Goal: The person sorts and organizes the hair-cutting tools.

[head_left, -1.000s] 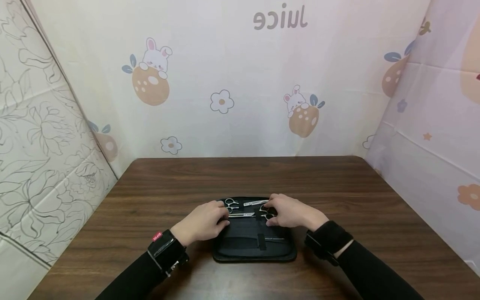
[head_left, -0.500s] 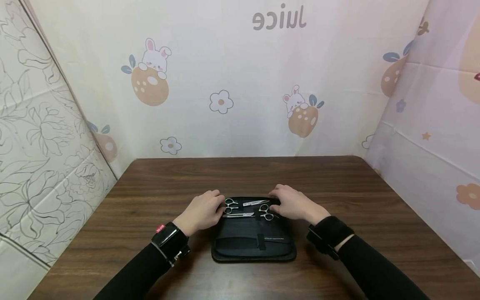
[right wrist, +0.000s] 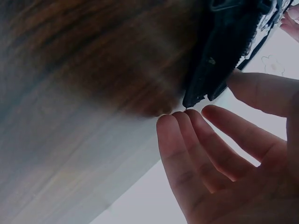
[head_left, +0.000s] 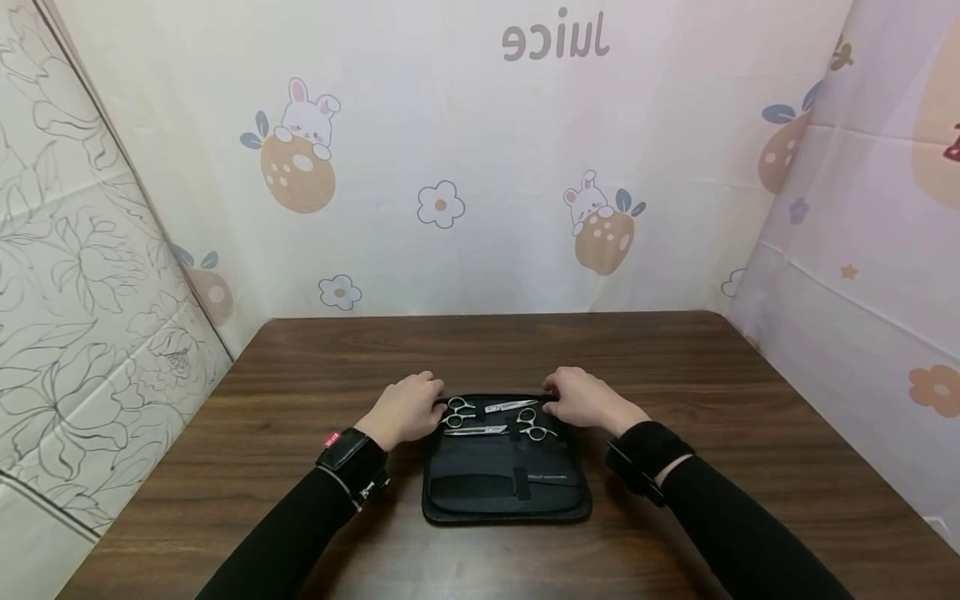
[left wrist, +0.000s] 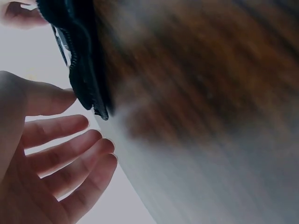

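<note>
A black zip-up case (head_left: 480, 463) lies opened on the wooden table. Two pairs of silver scissors, one with its finger rings at the left (head_left: 456, 412) and one with them at the right (head_left: 532, 425), are tucked in its far part, pointing opposite ways. My left hand (head_left: 405, 410) is at the far left corner; in the left wrist view the thumb (left wrist: 51, 99) touches the case's edge and the other fingers spread below it. At the far right corner is my right hand (head_left: 588, 402), its thumb (right wrist: 261, 91) against the zip edge and long fingers extended beneath.
The brown table (head_left: 337, 358) extends around the case. Behind it hangs a pale curtain (head_left: 517, 125) with rabbit and fruit prints; flower-patterned panels (head_left: 90, 275) stand at the left, another printed sheet (head_left: 877, 250) at the right.
Both hands have moved away from me along the case's sides to its far corners. The right hand has come off the scissors' rings, which now show fully.
</note>
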`<state>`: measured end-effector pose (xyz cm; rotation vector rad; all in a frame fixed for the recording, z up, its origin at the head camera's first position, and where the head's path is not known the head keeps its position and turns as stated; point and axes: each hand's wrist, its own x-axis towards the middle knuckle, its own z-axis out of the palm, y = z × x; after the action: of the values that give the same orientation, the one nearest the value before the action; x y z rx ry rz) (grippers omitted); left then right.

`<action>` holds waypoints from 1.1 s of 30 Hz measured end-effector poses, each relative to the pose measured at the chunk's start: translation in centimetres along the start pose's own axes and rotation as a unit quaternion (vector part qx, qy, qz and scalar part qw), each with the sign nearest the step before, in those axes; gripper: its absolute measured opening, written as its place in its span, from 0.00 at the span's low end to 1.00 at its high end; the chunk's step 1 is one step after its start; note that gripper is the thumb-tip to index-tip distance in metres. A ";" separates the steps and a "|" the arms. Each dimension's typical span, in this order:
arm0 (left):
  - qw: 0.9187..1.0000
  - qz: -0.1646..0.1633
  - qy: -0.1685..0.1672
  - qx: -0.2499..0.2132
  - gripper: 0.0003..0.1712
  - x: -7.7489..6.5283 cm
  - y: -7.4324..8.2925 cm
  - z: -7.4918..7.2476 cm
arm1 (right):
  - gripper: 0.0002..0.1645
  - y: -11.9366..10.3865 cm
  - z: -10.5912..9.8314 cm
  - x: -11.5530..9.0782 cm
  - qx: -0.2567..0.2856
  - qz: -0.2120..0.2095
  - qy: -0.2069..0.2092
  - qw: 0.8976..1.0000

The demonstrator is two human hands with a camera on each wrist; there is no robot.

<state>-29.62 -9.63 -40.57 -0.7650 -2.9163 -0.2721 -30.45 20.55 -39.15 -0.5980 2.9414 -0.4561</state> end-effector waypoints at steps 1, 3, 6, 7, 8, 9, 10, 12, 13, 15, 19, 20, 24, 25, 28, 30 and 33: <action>1.000 -0.002 -0.005 -0.002 0.06 0.1 -0.1 0.0 | 0.19 0.0 0.1 0.1 0.003 0.003 0.000 1.000; 1.000 -0.003 -0.011 -0.006 0.06 0.2 -0.2 0.2 | 0.18 0.2 0.1 0.3 0.007 0.008 0.001 1.000; 1.000 -0.004 -0.013 -0.010 0.06 0.4 -0.3 0.4 | 0.16 0.3 0.2 0.5 0.007 0.008 0.002 1.000; 1.000 -0.004 -0.014 -0.010 0.06 0.5 -0.3 0.5 | 0.15 0.3 0.2 0.6 0.005 0.006 0.003 1.000; 1.000 -0.003 -0.013 -0.010 0.05 0.5 -0.3 0.5 | 0.15 0.4 0.2 0.7 0.004 0.004 0.003 1.000; 1.000 -0.002 -0.013 -0.009 0.05 0.6 -0.3 0.6 | 0.14 0.4 0.2 0.7 0.002 0.002 0.003 1.000; 1.000 -0.002 -0.013 -0.007 0.04 0.7 -0.2 0.6 | 0.13 0.4 0.2 0.8 0.000 0.001 0.003 1.000; 1.000 -0.003 -0.015 -0.006 0.04 0.8 -0.1 0.5 | 0.12 0.5 0.2 0.9 -0.002 0.001 0.002 1.000; 1.000 -0.004 -0.015 -0.007 0.03 0.9 -0.1 0.5 | 0.12 0.5 0.2 1.0 -0.002 0.001 0.001 1.000; 1.000 -0.006 -0.016 -0.007 0.03 1.0 0.0 0.5 | 0.11 0.5 0.2 1.1 0.001 0.003 -0.003 1.000; 1.000 -0.012 -0.025 -0.008 0.07 1.2 0.2 0.4 | 0.11 0.5 0.0 1.2 0.003 0.008 -0.009 1.000; 0.999 -0.013 -0.029 -0.009 0.08 1.3 0.2 0.3 | 0.10 0.5 0.0 1.2 0.004 0.009 -0.009 1.000; 0.998 -0.020 -0.050 -0.015 0.13 1.7 0.5 -0.1 | 0.09 0.4 -0.1 1.3 0.002 0.008 -0.003 1.000; 0.998 -0.022 -0.055 -0.015 0.14 1.8 0.6 -0.2 | 0.08 0.3 -0.1 1.3 0.001 0.005 0.000 1.000; 0.997 -0.030 -0.066 -0.011 0.14 2.0 0.7 -0.4 | 0.08 0.2 0.0 1.4 -0.006 -0.001 0.007 1.000; 0.997 -0.033 -0.074 -0.013 0.13 2.1 0.7 -0.4 | 0.09 0.1 0.0 1.3 -0.012 -0.003 0.013 1.000; 0.996 -0.036 -0.080 -0.019 0.12 2.1 0.8 -0.5 | 0.11 0.0 0.1 1.3 -0.018 -0.002 0.019 1.000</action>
<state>-31.01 -8.07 -39.68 -0.7201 -3.1014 -0.2879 -31.59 20.01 -39.29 -0.6067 2.9905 -0.4189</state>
